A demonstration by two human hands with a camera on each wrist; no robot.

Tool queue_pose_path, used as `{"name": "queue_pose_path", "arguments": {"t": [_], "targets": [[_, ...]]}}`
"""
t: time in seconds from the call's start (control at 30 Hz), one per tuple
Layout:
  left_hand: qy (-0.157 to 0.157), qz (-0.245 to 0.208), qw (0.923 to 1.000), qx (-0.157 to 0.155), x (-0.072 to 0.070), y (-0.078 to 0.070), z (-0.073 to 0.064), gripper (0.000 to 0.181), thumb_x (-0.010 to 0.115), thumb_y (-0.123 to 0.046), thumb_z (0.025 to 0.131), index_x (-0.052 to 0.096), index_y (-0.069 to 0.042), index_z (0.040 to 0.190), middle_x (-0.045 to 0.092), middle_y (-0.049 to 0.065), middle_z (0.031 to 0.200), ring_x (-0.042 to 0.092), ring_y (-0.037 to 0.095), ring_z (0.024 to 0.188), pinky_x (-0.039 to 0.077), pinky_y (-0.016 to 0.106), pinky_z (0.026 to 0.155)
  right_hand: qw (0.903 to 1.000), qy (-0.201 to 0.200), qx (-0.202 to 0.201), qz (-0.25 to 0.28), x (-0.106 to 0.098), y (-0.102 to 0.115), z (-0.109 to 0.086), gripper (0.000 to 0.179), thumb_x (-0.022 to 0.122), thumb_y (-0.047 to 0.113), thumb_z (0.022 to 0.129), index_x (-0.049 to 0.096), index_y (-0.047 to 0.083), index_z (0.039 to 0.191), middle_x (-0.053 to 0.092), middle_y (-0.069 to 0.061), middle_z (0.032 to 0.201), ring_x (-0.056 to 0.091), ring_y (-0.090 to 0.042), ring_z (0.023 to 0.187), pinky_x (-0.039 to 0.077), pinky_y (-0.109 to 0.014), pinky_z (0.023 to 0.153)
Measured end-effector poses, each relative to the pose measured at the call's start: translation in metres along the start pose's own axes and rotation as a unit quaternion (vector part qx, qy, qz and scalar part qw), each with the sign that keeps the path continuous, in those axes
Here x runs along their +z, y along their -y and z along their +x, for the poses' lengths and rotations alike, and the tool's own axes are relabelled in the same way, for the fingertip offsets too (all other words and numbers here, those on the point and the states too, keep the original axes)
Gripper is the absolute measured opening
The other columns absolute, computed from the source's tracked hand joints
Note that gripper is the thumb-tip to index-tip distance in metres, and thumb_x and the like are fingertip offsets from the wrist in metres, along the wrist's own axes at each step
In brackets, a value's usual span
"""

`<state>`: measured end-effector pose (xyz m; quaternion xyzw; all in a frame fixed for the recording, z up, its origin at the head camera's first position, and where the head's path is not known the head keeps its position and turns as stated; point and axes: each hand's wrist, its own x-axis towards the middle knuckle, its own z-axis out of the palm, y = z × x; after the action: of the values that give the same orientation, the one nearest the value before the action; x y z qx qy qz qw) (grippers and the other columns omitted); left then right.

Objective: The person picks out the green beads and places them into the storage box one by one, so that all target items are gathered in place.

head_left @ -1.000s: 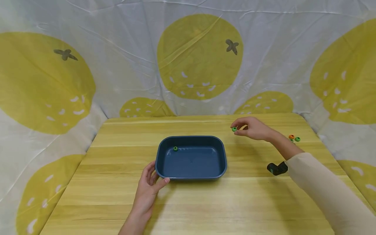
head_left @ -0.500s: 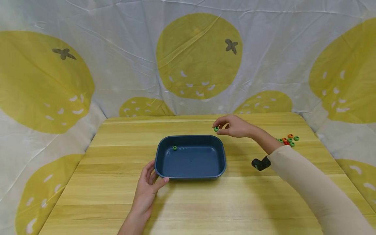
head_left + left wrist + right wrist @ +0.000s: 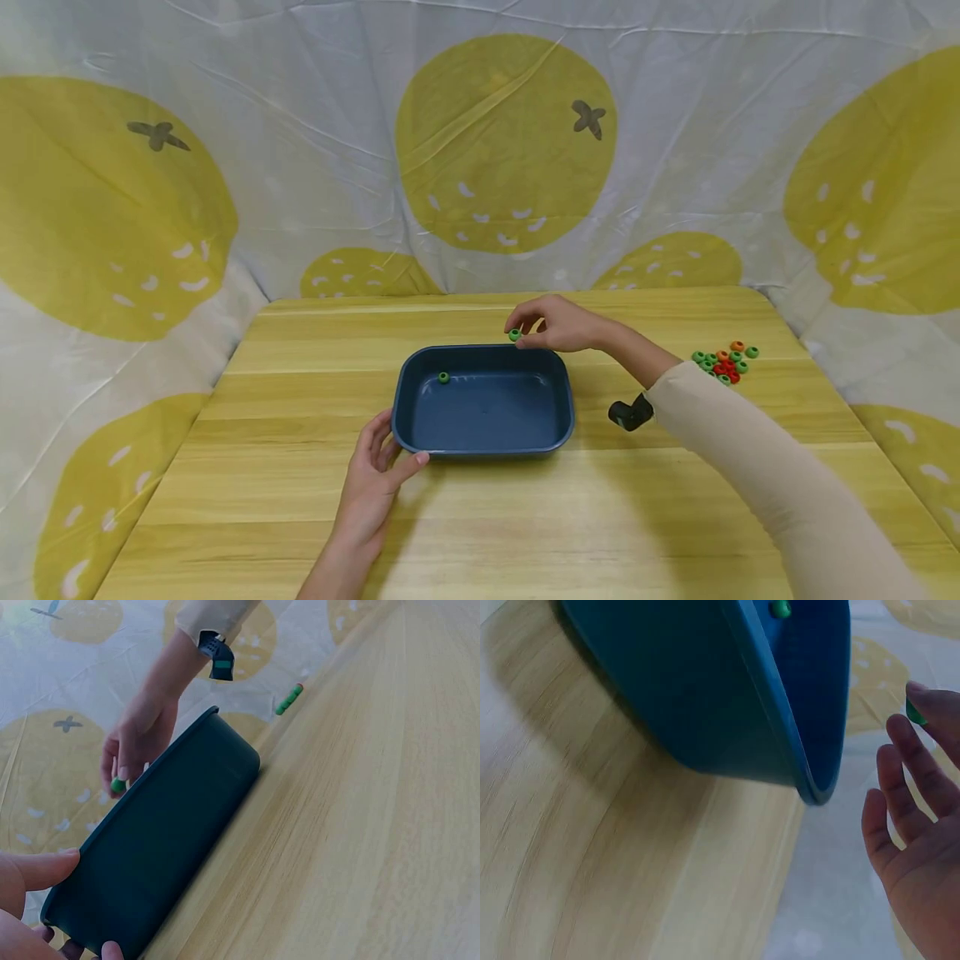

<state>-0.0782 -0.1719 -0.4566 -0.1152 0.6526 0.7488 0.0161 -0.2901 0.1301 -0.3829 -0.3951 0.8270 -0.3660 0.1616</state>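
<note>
A dark blue rectangular plastic basin (image 3: 487,421) stands on the wooden table, with one green bead (image 3: 444,377) lying inside near its back left. My left hand (image 3: 367,492) grips the basin's front left corner, thumb on the rim and fingers against the outer side. Over the basin's back rim, my right hand (image 3: 562,323) pinches a second green bead (image 3: 514,335) between thumb and index finger. In the right wrist view the pinched bead is partly hidden by the thumb, and the other fingers are spread.
A loose pile of green, red and orange beads (image 3: 723,365) lies on the table (image 3: 270,450) at the right. A black strap-like piece (image 3: 630,412) hangs at the right sleeve's cuff. Behind the table hangs a white cloth with yellow fruit prints (image 3: 502,142).
My right hand has moved left with the green bead, from right of the basin to above its back rim. More of the bead pile shows. The left hand stays on the basin.
</note>
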Motion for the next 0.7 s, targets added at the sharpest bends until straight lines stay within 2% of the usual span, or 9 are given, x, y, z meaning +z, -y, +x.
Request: {"name": "queue_pose_path", "arguments": {"t": [0.27,0.7], "targets": [[0.001,-0.001,1.0,0.0,0.001,-0.001,0.0,0.083,0.079,0.003,0.088,0.034,-0.01,0.157,0.04,0.007,0.157,0.039,0.029,0.141,0.045,0.021,0.097,0.9997,0.008,-0.021,-0.012,0.011,0.009,0.023,0.02,0.071,0.013,0.099,0.073,0.008,0.119,0.07,0.0,0.113,0.065,-0.018,0.101,0.055,-0.04,0.089],[0.004,0.002,1.0,-0.004,0.002,-0.003,-0.001,0.083,0.078,0.003,0.089,0.033,-0.01,0.157,0.039,0.006,0.158,0.039,0.028,0.142,0.043,0.022,0.099,0.997,0.036,-0.064,-0.025,0.029,0.026,0.054,0.024,0.072,0.012,0.098,0.073,0.002,0.119,0.072,0.0,0.109,0.067,-0.014,0.098,0.054,-0.032,0.085]]}}
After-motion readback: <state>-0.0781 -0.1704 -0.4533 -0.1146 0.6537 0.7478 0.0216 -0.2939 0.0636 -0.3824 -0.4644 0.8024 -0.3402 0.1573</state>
